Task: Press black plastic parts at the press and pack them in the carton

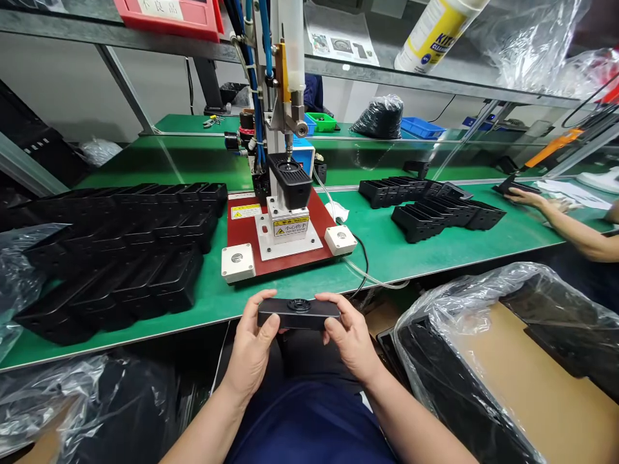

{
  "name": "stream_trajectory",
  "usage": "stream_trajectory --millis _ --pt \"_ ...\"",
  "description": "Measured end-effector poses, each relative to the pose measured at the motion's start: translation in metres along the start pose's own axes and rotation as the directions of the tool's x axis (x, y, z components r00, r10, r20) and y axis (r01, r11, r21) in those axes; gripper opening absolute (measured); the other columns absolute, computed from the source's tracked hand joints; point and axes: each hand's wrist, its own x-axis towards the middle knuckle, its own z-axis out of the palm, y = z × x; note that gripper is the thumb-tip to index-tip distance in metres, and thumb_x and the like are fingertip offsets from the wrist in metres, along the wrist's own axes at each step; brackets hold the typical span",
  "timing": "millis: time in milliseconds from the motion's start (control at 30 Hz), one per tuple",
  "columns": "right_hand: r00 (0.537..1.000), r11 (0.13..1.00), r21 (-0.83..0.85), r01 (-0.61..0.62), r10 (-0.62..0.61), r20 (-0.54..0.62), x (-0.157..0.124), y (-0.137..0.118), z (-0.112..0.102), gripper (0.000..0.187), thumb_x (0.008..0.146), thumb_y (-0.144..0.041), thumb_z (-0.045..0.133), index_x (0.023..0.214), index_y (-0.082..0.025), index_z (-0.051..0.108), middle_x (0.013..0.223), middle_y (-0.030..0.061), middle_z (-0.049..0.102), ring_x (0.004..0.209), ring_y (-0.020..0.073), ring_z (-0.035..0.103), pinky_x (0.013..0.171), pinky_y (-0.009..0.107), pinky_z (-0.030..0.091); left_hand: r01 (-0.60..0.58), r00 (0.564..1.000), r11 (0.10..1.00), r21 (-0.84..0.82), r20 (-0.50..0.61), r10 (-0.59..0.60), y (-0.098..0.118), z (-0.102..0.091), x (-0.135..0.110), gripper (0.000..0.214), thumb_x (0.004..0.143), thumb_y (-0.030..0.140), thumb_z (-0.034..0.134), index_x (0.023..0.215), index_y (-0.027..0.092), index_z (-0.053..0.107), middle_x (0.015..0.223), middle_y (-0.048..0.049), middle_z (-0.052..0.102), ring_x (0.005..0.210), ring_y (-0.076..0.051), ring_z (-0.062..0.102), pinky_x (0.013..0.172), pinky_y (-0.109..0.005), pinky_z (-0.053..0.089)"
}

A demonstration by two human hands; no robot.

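Lower centre, just short of the table [387, 241] edge: black plastic part [298, 313] pinched end to end between left hand [254, 348] and right hand [351, 338], thumbs on top, fingers curled beneath. Judged light, rigid and smooth; best gripped at the short ends, clear of the round boss on top. Lower right: bagged box [507, 361]. Directly beyond, mid-frame: dispensing machine [285, 225], hose [362, 264] trailing right. Flanking it: left stack [135, 245] and right stack [435, 206] of black parts. Far right: co-worker's hand [527, 198].

Black plastic part [298, 313] against green bench mat [387, 254]; red press base [242, 235] with white corner blocks [238, 263], yellow warning label [291, 227], blue hoses [264, 38]; seemingly navy trousers [309, 419] below.
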Motion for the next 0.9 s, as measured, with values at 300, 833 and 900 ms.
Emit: stream_trajectory --millis 300,833,900 --pt "0.995 0.995 0.016 -0.096 0.096 0.019 0.001 0.010 -0.005 0.057 0.086 -0.067 0.051 0.111 -0.016 0.062 0.061 -0.0008 0.055 0.045 0.0105 0.044 0.045 0.023 0.031 0.110 0.994 0.993 0.033 0.011 -0.110 -0.007 0.002 0.003 0.038 0.082 0.051 0.064 0.098 0.018 0.057 0.075 0.0010 0.053 0.067 -0.011 0.049 0.064 -0.022 0.041" --pt "0.997 0.996 0.065 0.060 -0.056 -0.060 0.001 0.009 -0.011 0.061 0.088 -0.051 0.060 0.140 -0.025 0.043 0.089 0.0052 0.060 0.066 0.0190 0.059 0.059 0.033 0.052 -0.113 0.980 0.978 0.176 0.183 0.080 -0.004 -0.003 -0.002 0.062 0.080 0.038 0.069 0.134 0.022 0.041 0.128 -0.0129 0.056 0.115 -0.026 0.057 0.094 -0.034 0.050" --pt "0.996 0.996 0.059 0.062 -0.058 -0.064 0.001 0.004 -0.010 0.060 0.088 -0.048 0.062 0.140 -0.025 0.042 0.097 0.0069 0.061 0.071 0.0198 0.061 0.059 0.032 0.053 -0.081 0.979 0.980 0.184 0.197 0.043 -0.004 -0.003 -0.002 0.066 0.080 0.037 0.069 0.137 0.022 0.039 0.132 -0.0134 0.054 0.119 -0.027 0.055 0.097 -0.035 0.050"
